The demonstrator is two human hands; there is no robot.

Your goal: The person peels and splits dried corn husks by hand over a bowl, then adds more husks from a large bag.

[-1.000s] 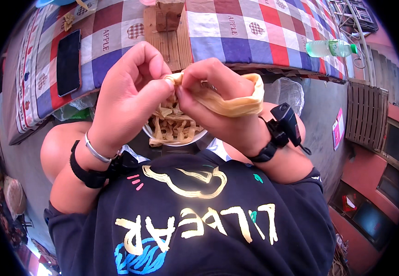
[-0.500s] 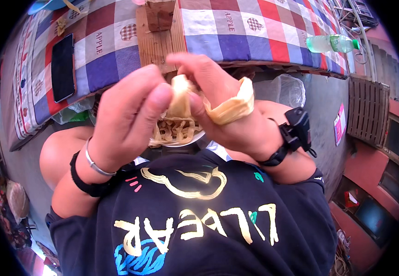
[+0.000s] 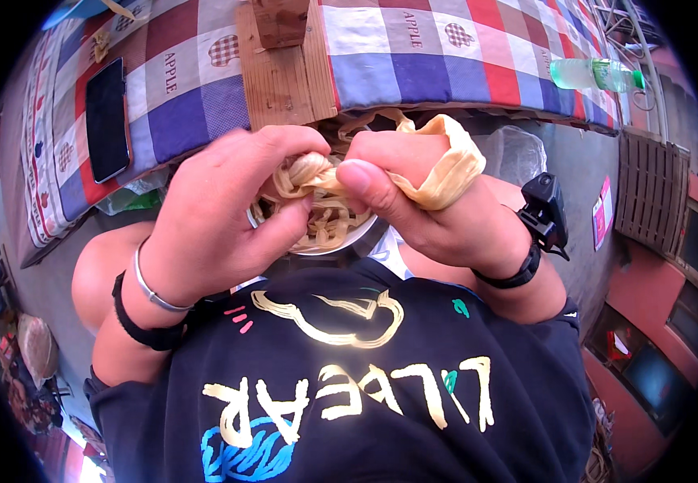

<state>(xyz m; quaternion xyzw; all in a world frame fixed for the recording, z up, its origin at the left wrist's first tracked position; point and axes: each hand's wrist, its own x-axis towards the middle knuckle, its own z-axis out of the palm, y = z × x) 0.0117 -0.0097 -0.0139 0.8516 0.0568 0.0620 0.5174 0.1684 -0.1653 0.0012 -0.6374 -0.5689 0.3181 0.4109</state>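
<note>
A long, flat, pale yellow strip (image 3: 455, 169), like plaited husk or straw, loops over the back of my right hand (image 3: 457, 229). That hand is closed, thumb pressed against the strip beside the fingers. My left hand (image 3: 212, 209) curls its thumb and fingers round a bunched, knot-like part of the strip (image 3: 307, 173). The hands almost meet in front of my body. Below them, a white bowl (image 3: 361, 232) holds a tangle of similar strips (image 3: 325, 225), partly hidden by my hands. One length of strip trails behind my right fingers toward the table edge.
A checked tablecloth (image 3: 437, 76) covers the table ahead, with a wooden board (image 3: 296, 88) and a wooden block (image 3: 280, 24) at its middle. A black phone (image 3: 107, 121) lies at left, a green-capped bottle (image 3: 594, 74) at right. A clear plastic bag (image 3: 518, 153) hangs below the edge.
My hands have come down slightly, the right one shifting right. The strip between them, held up stretched before, is now bunched in my left fingers. More of the bowl shows.
</note>
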